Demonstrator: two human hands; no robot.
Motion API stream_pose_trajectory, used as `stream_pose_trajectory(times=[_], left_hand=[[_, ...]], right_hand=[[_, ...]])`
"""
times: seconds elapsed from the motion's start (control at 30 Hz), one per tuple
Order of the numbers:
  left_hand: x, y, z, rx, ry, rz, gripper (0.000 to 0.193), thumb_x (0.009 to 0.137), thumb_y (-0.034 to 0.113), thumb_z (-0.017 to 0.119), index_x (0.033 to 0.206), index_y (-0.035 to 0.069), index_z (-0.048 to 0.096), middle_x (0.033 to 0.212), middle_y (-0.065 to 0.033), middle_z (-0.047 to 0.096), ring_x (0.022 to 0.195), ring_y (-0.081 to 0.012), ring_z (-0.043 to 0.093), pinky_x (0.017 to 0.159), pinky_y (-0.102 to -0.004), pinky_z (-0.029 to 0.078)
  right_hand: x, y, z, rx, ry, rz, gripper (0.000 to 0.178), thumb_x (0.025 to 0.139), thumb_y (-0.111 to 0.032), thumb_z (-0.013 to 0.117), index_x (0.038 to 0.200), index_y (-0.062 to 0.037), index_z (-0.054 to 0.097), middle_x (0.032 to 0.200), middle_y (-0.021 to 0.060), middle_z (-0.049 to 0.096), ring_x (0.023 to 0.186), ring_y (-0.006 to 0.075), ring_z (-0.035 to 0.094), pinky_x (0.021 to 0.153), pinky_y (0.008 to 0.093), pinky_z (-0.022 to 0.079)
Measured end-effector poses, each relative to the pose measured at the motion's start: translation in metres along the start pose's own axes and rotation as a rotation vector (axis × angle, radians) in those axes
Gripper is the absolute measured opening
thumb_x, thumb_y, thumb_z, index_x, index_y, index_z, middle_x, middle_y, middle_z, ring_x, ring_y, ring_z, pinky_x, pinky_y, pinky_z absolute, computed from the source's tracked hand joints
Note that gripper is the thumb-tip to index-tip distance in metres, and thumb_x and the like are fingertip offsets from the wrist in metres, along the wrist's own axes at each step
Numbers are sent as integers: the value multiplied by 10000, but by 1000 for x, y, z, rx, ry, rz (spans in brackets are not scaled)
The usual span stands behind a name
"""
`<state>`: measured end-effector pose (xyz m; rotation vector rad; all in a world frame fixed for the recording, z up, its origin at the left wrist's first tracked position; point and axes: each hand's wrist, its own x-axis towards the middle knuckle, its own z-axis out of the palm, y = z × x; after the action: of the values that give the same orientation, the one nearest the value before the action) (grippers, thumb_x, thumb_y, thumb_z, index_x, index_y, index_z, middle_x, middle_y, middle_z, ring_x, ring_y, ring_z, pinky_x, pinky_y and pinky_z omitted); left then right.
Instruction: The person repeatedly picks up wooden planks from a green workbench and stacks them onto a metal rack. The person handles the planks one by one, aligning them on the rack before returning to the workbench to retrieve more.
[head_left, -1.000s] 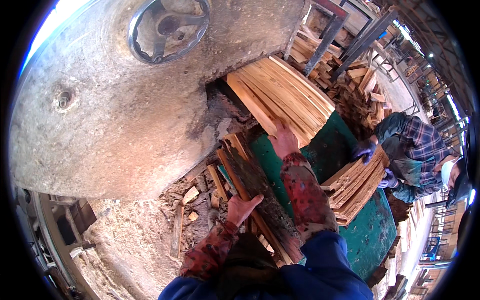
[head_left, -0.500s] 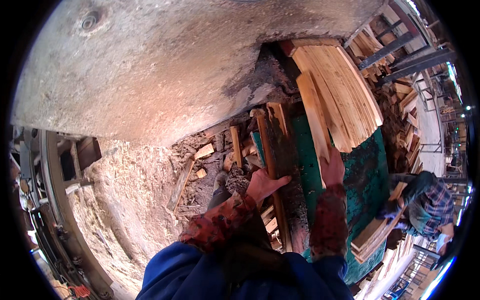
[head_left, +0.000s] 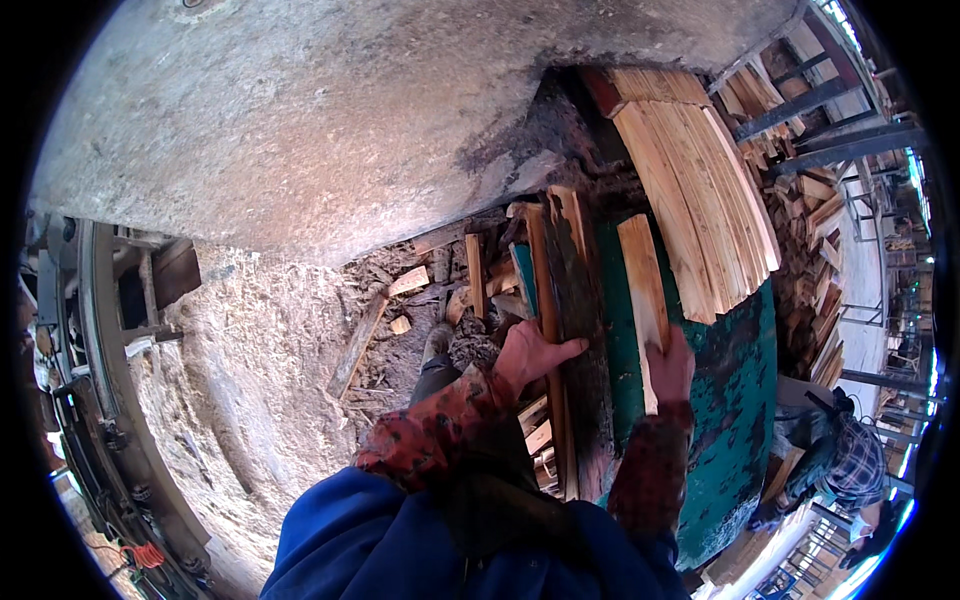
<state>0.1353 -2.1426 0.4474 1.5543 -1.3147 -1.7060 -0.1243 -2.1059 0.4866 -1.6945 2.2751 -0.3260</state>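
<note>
My right hand [head_left: 672,368] is closed around the lower part of a narrow wooden board [head_left: 644,278], held over the green worn table [head_left: 722,425]. A stack of long pale boards [head_left: 692,190] lies just beyond and to the right of it, apart from the held board. My left hand [head_left: 535,358] grips the wooden edge rail [head_left: 555,425] on the table's left side. Its thumb points right across the dark beam [head_left: 582,320], and its other fingers curl over the rail's left side, partly hidden.
A large dusty panel [head_left: 330,130] spans the far left. Wood scraps [head_left: 365,340] and sawdust cover the floor at left. At right, a co-worker in a plaid shirt [head_left: 855,455] bends beside the table, near heaped offcuts [head_left: 808,240]. Metal bars [head_left: 830,115] stand far right.
My right hand has drawn the board toward me, away from the stack. My left hand stays on the rail. The co-worker's boards have left the green table, and the co-worker has bent lower.
</note>
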Motion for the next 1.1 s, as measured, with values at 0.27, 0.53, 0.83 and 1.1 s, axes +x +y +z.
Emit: stream_pose_trajectory(times=[0.27,0.53,0.83,1.1], left_hand=[[-7,16,-5,-88,-91,-23,478,750,299,783,1029,-71,666,945,-101,710,856,-132,659,782,-292,525],[-4,3,13,-292,-13,171,420,752,301,793,949,-57,697,888,-64,711,780,-80,618,709,-273,518],[3,3,9,-80,0,-5,413,742,256,805,994,-52,691,946,-61,707,842,-141,639,783,-291,516],[-1,9,7,-11,-3,27,405,754,291,799,893,-69,679,843,-57,663,746,-143,596,702,-329,503]], right_hand=[[74,-46,12,-6,9,-43,390,822,-317,694,1060,-56,526,881,229,639,870,448,603,724,518,472],[39,-45,-40,310,-6,-147,326,888,-296,652,868,-11,494,673,184,539,618,325,551,567,387,425],[-3,-47,-99,737,-17,-132,429,991,-394,501,788,-16,526,643,-38,335,638,76,322,556,278,325],[-28,-58,-130,861,15,-4,439,990,-423,494,807,-27,544,689,-65,355,666,62,318,585,256,321]])
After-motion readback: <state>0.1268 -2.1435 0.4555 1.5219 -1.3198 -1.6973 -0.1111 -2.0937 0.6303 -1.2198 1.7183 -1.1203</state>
